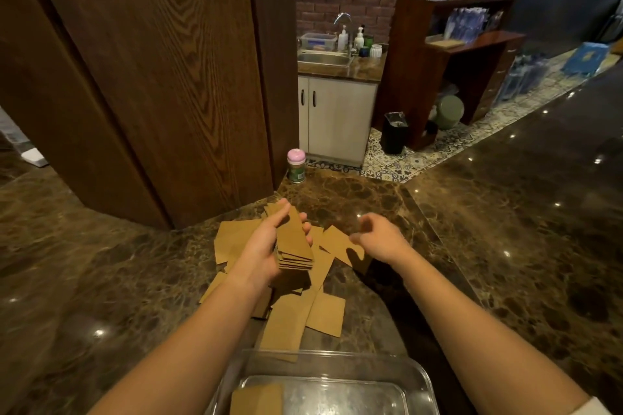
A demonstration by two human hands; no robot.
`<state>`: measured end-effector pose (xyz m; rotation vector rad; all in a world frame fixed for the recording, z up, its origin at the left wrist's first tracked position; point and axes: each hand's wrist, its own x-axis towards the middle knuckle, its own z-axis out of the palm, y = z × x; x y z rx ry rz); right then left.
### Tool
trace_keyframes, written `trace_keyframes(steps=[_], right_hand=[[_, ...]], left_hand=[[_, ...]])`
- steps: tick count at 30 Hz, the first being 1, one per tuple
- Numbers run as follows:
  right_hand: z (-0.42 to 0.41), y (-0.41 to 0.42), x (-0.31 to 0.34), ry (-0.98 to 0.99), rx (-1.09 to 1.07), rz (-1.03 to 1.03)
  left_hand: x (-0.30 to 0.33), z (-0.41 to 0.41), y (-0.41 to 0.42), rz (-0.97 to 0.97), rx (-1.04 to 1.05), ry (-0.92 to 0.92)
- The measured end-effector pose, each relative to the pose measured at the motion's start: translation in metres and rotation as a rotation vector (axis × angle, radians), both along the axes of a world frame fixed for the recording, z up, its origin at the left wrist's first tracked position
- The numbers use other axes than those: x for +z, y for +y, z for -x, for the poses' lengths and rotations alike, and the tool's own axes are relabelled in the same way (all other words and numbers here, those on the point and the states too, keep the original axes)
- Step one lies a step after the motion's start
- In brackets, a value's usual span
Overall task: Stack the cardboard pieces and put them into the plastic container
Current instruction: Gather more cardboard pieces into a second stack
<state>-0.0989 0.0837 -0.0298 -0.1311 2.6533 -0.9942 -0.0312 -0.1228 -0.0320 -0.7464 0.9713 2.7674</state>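
Marble counter (pixel 472 246): one cardboard stack (pixel 295 242) in left grip (pixel 269 246), right grip (pixel 381 239) loose, one plastic container (pixel 418 377).

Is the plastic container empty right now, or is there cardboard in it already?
Not empty. The clear plastic container has cardboard lying flat in its left part; the rest of its floor looks bare. How many pieces that is, I cannot tell.

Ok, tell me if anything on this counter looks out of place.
The loose brown cardboard pieces lie scattered at odd angles on the dark marble counter, overlapping. One rests over the clear plastic container's far rim.
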Motion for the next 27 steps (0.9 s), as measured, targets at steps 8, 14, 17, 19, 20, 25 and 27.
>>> trace_keyframes(steps=[8, 14, 17, 19, 20, 25, 27], right_hand=[[0.002, -0.002, -0.033, -0.052, 0.051, -0.235], [-0.014, -0.004, 0.010, 0.099, -0.098, 0.187], [-0.037, -0.026, 0.037, 0.154, 0.060, 0.200], [-0.049, -0.041, 0.048, 0.137, 0.166, 0.168], [-0.053, -0.046, 0.052, 0.123, 0.197, 0.165], [-0.070, -0.058, 0.061, 0.022, 0.287, 0.267], [-0.075, -0.062, 0.062, -0.017, 0.358, 0.260]], left_hand=[[-0.013, 0.003, -0.005, 0.009, -0.018, -0.053], [-0.016, 0.007, -0.001, 0.099, -0.016, -0.007], [-0.010, 0.010, 0.011, 0.172, -0.004, -0.026], [-0.005, 0.010, 0.019, 0.203, 0.011, -0.011], [-0.004, 0.010, 0.021, 0.221, 0.018, -0.007], [0.011, 0.001, 0.022, 0.246, -0.003, 0.027], [0.016, -0.005, 0.019, 0.254, -0.039, 0.026]])
